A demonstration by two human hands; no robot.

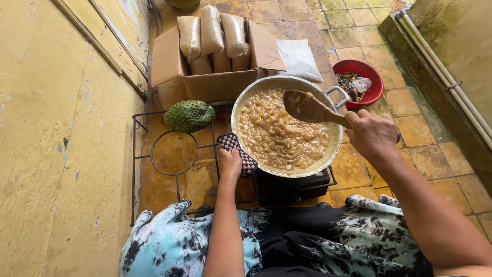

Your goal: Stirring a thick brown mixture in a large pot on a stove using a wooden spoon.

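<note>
A person sits low on a tiled floor [435,154] beside a yellow wall [56,154], knees covered by a blue, black and white patterned cloth [169,246]. In front of them a wide metal pan [335,141] rests on a dark burner [292,185], filled nearly to the rim with a thick, lumpy brown mixture [279,136]. The left hand [229,163] presses a checked potholder [241,151] against the near left edge of the pan, its fingers curled down over the cloth and gripping it to the rim. The right hand [371,134] is closed around the handle of a wooden spoon [310,107], fingers wrapped tight, and the spoon's broad blade, coated in the mixture, is lifted just above the surface on the pan's far right side. A black wire stand [169,154] with a ring sits to the left of the burner, and a green spiky fruit [189,115] lies on its far corner, just beside the pan. Behind the fruit an open cardboard box [215,84] holds several long, clear bags of pale brown filling [211,31] standing upright. A flat white plastic bag [300,59] lies on the floor to the right of the box, and near it a red bowl [376,82] holds dark scraps and a bit of crumpled clear plastic. Pale pipes [451,82] run along the base of the mossy wall on the right
</note>
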